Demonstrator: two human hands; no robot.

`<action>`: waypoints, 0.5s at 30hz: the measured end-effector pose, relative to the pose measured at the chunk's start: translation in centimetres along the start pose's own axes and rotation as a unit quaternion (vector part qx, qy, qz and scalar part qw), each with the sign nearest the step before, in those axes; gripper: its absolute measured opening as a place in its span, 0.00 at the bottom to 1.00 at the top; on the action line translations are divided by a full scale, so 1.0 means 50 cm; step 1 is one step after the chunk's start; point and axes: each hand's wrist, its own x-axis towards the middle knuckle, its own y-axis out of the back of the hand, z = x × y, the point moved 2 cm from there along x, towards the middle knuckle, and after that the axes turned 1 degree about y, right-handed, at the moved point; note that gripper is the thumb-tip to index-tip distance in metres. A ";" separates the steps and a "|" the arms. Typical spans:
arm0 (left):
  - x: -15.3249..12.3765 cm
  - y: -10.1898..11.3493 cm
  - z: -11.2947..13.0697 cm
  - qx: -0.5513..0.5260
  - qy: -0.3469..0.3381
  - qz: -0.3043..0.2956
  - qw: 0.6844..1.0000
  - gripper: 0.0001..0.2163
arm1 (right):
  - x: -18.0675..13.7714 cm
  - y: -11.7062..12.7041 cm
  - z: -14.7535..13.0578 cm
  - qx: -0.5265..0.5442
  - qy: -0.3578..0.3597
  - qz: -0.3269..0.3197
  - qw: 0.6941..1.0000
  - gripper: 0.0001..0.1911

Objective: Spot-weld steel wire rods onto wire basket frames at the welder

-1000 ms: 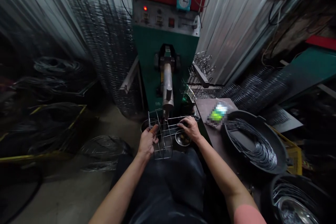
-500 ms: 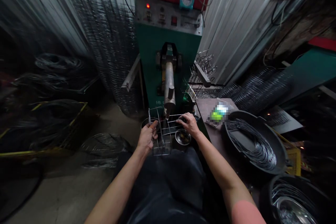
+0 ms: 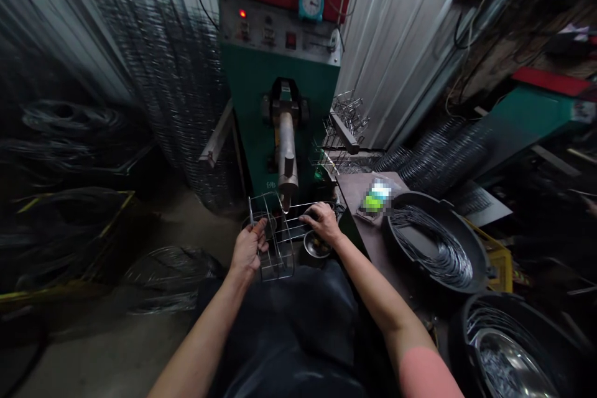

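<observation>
My left hand (image 3: 248, 249) is closed around the left side of a wire rack (image 3: 280, 255), a small open frame of thin metal rods. Just under the tip of the spot welder's electrode arm (image 3: 288, 168) lies the rack's upper part. My right hand (image 3: 323, 222) has thumb and fingers pinched on a thin metal wire (image 3: 300, 208) that runs left to the rack under the tip. Whether this wire is joined to the rack I cannot tell. Below my right hand is a metal bowl (image 3: 318, 244) with small pieces in it.
The green machine (image 3: 280, 62) stands straight ahead, with a blue clock (image 3: 311, 0) on it. A black tub (image 3: 431, 242) of wire rings is on the right, near a second tub (image 3: 513, 348). Stacked wire goods (image 3: 168, 87) rise at the left wall.
The whole view has shifted, so the machine, tubs and hands appear further left. Both hands keep their grip, and the rack stays under the electrode tip.
</observation>
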 end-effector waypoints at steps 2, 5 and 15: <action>-0.001 -0.002 0.000 0.002 -0.002 -0.001 1.000 0.19 | 0.000 0.001 0.001 0.005 0.002 0.000 1.000 0.11; -0.001 -0.007 0.002 0.004 -0.004 0.000 1.000 0.20 | 0.001 0.004 0.002 0.011 -0.005 -0.002 1.000 0.11; 0.012 -0.010 0.006 0.006 -0.010 0.002 1.000 0.21 | 0.017 0.007 0.007 0.009 -0.012 -0.009 1.000 0.10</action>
